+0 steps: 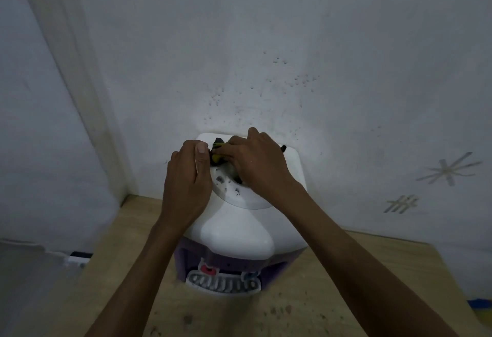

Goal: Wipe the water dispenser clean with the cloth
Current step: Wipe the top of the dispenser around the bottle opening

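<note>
Wall [292, 57] blocks twelve o'clock, hard against the dispenser [237, 230]; open surface [332, 296] at three and six; nine o'clock tight by the corner.

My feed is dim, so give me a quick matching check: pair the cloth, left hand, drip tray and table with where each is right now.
Things:
1. cloth
2. left hand
3. drip tray
4. table

Places:
A. under the dispenser
B. low on the dispenser's front, below the red tap
C. under the right hand on the dispenser's top
D. on the dispenser's top left edge

Pairs: 1-C, 2-D, 3-B, 4-A
</note>
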{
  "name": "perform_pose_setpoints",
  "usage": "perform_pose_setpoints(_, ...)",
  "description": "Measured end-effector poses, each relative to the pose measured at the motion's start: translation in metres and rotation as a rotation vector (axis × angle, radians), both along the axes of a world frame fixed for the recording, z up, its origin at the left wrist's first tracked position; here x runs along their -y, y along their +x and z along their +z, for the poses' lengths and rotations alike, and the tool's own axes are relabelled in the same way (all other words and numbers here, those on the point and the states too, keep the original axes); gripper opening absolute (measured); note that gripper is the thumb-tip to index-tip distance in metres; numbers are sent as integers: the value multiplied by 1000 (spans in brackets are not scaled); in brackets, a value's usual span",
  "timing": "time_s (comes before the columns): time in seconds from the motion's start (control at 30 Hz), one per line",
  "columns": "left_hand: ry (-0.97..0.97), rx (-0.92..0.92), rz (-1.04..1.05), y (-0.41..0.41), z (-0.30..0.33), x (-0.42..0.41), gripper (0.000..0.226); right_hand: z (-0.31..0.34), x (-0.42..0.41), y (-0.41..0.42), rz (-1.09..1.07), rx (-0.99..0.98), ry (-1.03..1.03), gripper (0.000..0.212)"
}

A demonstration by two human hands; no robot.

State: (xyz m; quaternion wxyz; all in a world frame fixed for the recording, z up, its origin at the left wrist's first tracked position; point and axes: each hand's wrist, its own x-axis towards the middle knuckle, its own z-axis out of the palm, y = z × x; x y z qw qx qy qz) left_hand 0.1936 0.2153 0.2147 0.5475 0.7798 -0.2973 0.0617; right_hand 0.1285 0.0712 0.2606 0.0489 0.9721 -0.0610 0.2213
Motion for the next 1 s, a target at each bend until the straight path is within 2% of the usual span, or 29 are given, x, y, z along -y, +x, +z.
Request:
perform_pose_setpoints(0.1,-24,-22,-5,0,0,-2,52,0,8,12,-123,15,-54,30)
perform_pose_setpoints(0.27,-57,-33,-5,0,-1,-2,50,3,5,21,-216,7,-31,24)
perform_pose_setpoints(0.47,-75,-30,-2,2,-1,-1,60,-1,-10,7,-75,-35,18,30)
perform_pose_setpoints(0.63,-142,-57,-16,3,-3,-3,53,-3,-21,-9,18,-64,24,43)
perform_pose_setpoints(0.77,-141,-54,-16,2,-2,-4,54,3,-15,-1,-15,-41,31,40)
perform_pose_setpoints(0.87,-118,-32,4,2,-1,-3,46,5,-15,8,-41,-60,57,40)
perform_pose_setpoints(1.0,-78,-13,27,2,-1,-4,47,3,-14,-3,45,-72,96,41)
